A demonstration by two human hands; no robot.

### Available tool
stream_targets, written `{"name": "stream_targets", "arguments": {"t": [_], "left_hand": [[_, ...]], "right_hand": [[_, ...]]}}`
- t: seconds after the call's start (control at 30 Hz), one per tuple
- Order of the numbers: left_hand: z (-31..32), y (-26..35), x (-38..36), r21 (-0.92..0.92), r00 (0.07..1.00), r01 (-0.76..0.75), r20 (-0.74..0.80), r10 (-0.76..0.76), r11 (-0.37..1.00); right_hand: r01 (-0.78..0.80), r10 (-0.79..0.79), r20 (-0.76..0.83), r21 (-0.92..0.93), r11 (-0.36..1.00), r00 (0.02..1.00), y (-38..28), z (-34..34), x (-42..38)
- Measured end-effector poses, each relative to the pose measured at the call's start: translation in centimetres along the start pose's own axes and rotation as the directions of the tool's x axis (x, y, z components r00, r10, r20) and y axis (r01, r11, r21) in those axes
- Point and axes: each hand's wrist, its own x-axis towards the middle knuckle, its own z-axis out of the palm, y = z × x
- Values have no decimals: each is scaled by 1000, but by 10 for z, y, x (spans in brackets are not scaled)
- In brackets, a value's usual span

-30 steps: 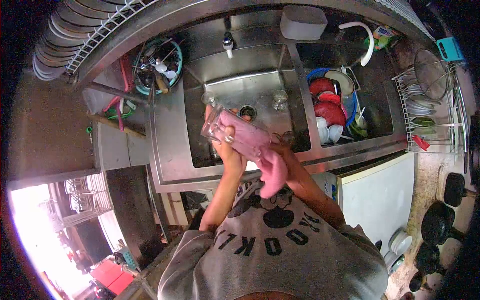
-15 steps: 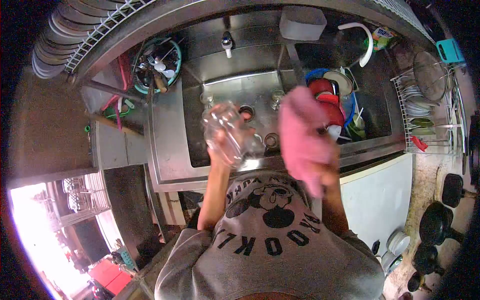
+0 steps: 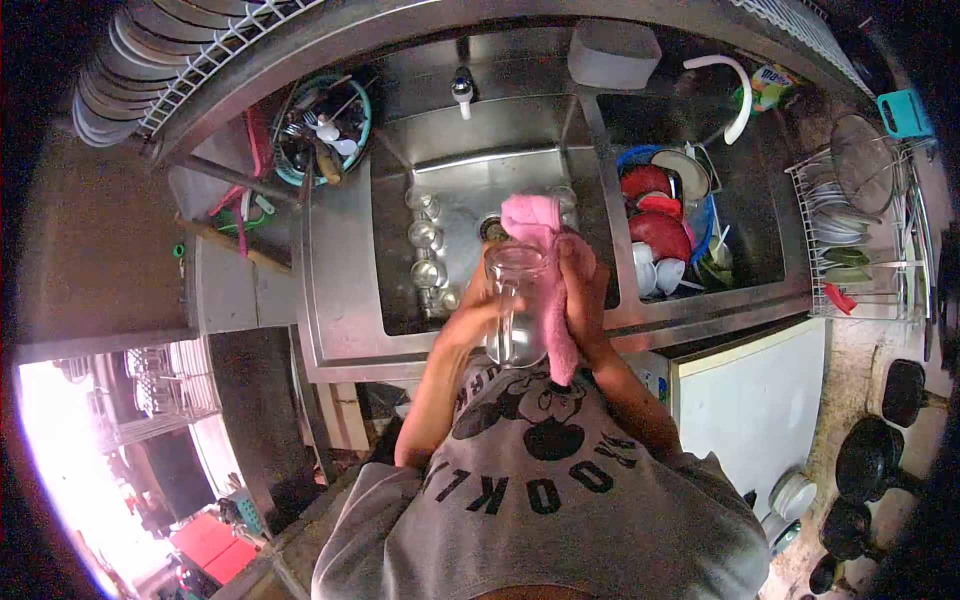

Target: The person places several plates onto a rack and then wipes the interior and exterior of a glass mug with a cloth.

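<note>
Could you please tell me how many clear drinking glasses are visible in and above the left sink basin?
5, possibly more: one clear drinking glass is held in the left hand against the pink cloth; four glasses stand along the steel basin's left side. Others may be hidden behind the hands.

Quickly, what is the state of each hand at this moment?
Left hand: closed around the clear glass jar.
Right hand: closed, pressing the pink cloth against the jar.

left sink basin (image 3: 470,180) mostly open, glasses (image 3: 425,240) lining its left, right basin (image 3: 680,225) dish-crowded
</note>
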Motion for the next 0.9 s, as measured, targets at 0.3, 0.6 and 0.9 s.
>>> {"name": "stream_targets", "arguments": {"t": [0.3,0.6,0.9], "left_hand": [[6,12,-2,182,979,80,-198,-43,980],[-28,-2,-11,-86,889,405,268,-371,910],[-27,-32,-15,-632,907,406,368,-205,660]], "right_hand": [[379,-421,56,-553,742,905,24,-20,-1],[312,-162,325,-486,817,932,7,-36,17],[116,-60,186,-308,944,981,15,-31,11]]}}
